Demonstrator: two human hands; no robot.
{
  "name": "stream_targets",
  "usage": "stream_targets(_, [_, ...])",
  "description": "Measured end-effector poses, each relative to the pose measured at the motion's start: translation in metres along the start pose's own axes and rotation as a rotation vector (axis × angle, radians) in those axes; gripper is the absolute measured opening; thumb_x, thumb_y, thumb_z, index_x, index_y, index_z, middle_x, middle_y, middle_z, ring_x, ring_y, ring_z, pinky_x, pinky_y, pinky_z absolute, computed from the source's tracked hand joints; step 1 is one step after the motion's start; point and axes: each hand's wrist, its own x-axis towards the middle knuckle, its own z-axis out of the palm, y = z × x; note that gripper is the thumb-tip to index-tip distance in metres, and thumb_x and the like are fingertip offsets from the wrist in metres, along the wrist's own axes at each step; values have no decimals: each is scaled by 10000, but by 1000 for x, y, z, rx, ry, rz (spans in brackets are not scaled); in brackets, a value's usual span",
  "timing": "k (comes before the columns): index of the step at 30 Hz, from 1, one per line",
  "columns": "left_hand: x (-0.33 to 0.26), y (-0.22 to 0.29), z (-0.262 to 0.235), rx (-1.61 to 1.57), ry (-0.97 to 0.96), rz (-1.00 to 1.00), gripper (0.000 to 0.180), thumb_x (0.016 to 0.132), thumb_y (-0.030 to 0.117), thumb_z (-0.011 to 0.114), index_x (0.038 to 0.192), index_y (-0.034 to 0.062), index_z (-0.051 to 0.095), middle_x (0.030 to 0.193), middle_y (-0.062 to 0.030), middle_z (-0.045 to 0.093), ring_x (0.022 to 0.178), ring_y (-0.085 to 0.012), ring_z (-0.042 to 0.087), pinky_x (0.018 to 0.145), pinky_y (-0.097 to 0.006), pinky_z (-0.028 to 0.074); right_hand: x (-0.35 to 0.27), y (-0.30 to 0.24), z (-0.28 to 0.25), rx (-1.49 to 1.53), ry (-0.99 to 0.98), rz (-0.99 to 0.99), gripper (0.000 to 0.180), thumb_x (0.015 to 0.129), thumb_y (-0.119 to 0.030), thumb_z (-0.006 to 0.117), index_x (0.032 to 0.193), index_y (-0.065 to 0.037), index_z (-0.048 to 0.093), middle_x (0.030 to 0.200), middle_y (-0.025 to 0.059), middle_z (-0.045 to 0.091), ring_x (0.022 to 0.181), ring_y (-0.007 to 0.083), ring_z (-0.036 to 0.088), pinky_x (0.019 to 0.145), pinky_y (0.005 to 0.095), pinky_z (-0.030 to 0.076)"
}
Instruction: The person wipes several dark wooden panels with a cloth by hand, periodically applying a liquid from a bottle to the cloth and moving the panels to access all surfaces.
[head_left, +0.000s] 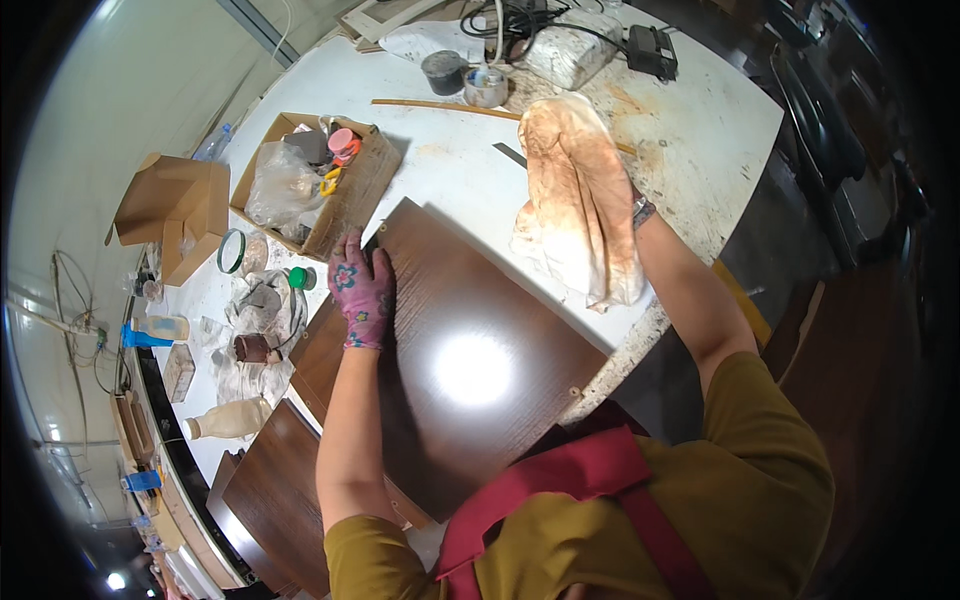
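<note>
Left hand on board, right hand under rag.
Gloved left hand (362,290) lies flat, fingers spread, on dark wood panel (470,370) at frame centre; right hand hidden by stained cloth (580,200) upper right, grip unclear.

dark wood panels (470,370) — 2 | cardboard boxes (315,180) — 2 | stained cloth (580,200) — 1 (large)

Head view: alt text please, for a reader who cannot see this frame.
A person in a red apron presses a gloved left hand on a glossy dark brown wooden panel lying on a white worktable, while the right hand, hidden under it, lifts a stained cloth. An open cardboard box of supplies sits past the panel's far corner.
</note>
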Motion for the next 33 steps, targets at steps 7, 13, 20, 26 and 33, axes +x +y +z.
stream_targets(7, [-36,156,-47,-1328,-662,-442,461,1005,202,485,1434,54,400,1421,-180,469,1338,-314,433,1091,-414,384,-88,0,55,163,-178,-21,515,972,-395,554,1308,-8,510,1203,106,592,1084,208,585,969,320,484])
stream_targets(13, [-51,230,-34,-1493,-813,-438,813,926,552,546,1508,78,233,1475,-177,383,1393,-296,348,1118,-428,331,-139,-40,73,285,-253,-7,543,973,-430,538,1305,-1,507,1185,115,599,1069,234,599,953,345,502])
stream_targets(20, [-65,255,-25,-1488,-959,-673,814,888,350,703,1486,4,273,1303,-154,539,1198,-235,496,1057,-319,370,-178,-49,5,-267,282,-174,641,909,-335,667,1402,-13,413,1279,91,576,1181,220,546,973,355,487])
stream_targets(26, [-43,285,-68,-1590,-797,-955,492,960,241,577,1356,-14,434,1227,-131,577,1090,-233,576,923,-361,501,-183,-57,12,-584,225,-440,576,953,-347,610,1417,-56,433,1341,93,522,1157,236,577,876,324,540])
stream_targets(33, [-70,290,-47,-1855,-869,-917,513,1013,315,488,1408,13,363,1279,-148,543,1097,-261,597,930,-407,531,-224,-49,72,-1575,-186,-400,579,766,-151,665,1332,-141,545,1410,173,424,1288,358,445,1062,412,415])
